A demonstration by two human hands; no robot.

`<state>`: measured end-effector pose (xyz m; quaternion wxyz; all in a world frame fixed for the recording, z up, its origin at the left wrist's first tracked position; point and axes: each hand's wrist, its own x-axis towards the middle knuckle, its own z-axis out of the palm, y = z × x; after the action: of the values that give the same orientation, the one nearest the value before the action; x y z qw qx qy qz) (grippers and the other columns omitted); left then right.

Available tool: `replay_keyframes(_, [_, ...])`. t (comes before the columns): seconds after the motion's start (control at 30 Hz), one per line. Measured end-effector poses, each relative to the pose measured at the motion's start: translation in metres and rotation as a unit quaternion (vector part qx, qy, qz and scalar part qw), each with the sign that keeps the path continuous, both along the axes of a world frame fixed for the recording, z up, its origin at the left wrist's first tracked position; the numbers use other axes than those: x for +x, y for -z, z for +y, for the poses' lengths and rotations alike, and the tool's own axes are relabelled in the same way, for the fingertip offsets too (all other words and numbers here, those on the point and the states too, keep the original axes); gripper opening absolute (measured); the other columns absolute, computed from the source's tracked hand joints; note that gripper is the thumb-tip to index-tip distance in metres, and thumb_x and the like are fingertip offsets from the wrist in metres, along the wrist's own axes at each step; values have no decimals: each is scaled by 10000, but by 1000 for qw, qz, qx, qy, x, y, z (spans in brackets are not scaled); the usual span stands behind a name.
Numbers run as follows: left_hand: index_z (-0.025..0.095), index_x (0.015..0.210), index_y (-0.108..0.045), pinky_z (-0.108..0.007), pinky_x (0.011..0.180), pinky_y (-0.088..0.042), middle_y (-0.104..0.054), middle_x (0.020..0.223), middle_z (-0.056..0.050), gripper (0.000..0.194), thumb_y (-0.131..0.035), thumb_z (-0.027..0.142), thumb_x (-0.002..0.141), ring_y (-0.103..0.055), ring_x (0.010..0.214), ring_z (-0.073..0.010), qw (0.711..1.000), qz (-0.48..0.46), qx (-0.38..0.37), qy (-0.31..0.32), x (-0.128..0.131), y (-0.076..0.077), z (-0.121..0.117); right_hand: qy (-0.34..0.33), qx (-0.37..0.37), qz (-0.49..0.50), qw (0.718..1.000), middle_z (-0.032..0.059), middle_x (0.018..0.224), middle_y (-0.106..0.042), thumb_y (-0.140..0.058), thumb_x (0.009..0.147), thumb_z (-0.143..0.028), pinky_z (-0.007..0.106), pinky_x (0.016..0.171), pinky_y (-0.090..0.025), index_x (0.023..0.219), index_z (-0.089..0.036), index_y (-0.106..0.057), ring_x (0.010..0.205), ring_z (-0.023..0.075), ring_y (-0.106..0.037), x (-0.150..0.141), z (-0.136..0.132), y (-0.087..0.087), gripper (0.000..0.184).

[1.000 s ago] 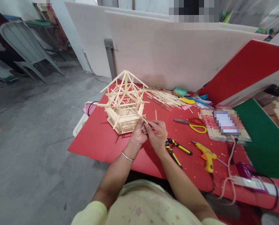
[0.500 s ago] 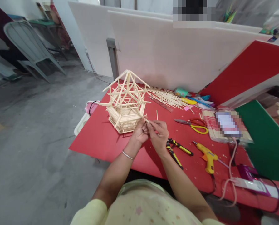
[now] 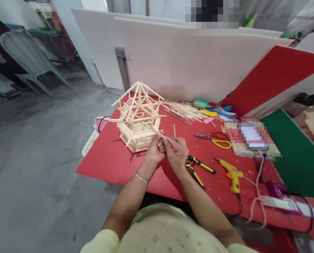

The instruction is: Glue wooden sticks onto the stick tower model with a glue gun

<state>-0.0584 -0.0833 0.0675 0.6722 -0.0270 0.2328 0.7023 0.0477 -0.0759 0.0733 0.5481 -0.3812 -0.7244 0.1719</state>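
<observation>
A lantern-like frame of pale wooden sticks [image 3: 139, 105] stands on the red table, with a pointed top and a many-sided base. At its near right side, my left hand [image 3: 155, 151] has curled fingers pinching a thin wooden stick [image 3: 161, 135]. My right hand [image 3: 177, 153] pinches the same stick from the right, its fingertips close to the left ones. The stick slants up and left towards the frame; whether it touches the frame I cannot tell. Wire pliers [image 3: 199, 168] with black and yellow handles lie open just right of my right hand.
Loose sticks [image 3: 184, 109] lie behind the frame beside a ruler [image 3: 179, 118]. Scissors [image 3: 215, 140], a yellow glue gun [image 3: 232, 174] with its cord, and a phone [image 3: 252, 136] on packed sticks are to the right. White boards [image 3: 172, 59] stand behind the red table [image 3: 99, 165].
The whole view has shifted slightly, so most things sit a little further left. Both hands keep their pinch on the stick beside the frame, with hardly any movement.
</observation>
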Motion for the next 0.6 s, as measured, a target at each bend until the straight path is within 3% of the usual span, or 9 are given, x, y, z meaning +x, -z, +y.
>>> replay_keyframes(0.17, [145, 813, -644, -113, 373, -265, -525, 594, 72, 352, -904, 369, 733, -356, 402, 2, 998, 49, 15, 31, 8, 3, -25, 16, 57, -27, 998, 35, 867, -758, -702, 926, -254, 370, 776, -547, 1039, -300, -806, 799, 190, -641, 19, -13, -1, 160])
replay_keyframes(0.33, [143, 859, -671, -122, 434, -359, -609, 672, 39, 388, -939, 344, 663, -514, 513, -34, 990, 143, 12, -3, 13, 9, -44, -80, 49, -87, 992, 27, 888, -777, -718, 890, -224, 372, 788, -550, 1022, -292, -795, 801, 191, -657, 45, -23, 5, 167])
replay_keyframes(0.43, [162, 860, -651, -162, 531, -468, -706, 842, -13, 331, -892, 345, 725, -624, 634, -78, 970, 238, 16, -38, 9, 10, -48, -157, -30, -100, 982, 40, 980, -785, -672, 915, -243, 377, 860, -550, 1062, -268, -782, 891, 196, -682, 54, -13, 9, 185])
replay_keyframes(0.6, [184, 844, -585, -183, 493, -453, -700, 739, -14, 296, -770, 415, 857, -640, 561, -110, 920, 386, 25, -59, 9, 16, -54, -103, -237, -109, 960, 124, 1229, -736, -520, 896, -143, 413, 1007, -516, 1311, -183, -675, 1094, 222, -679, 40, 30, 24, 444])
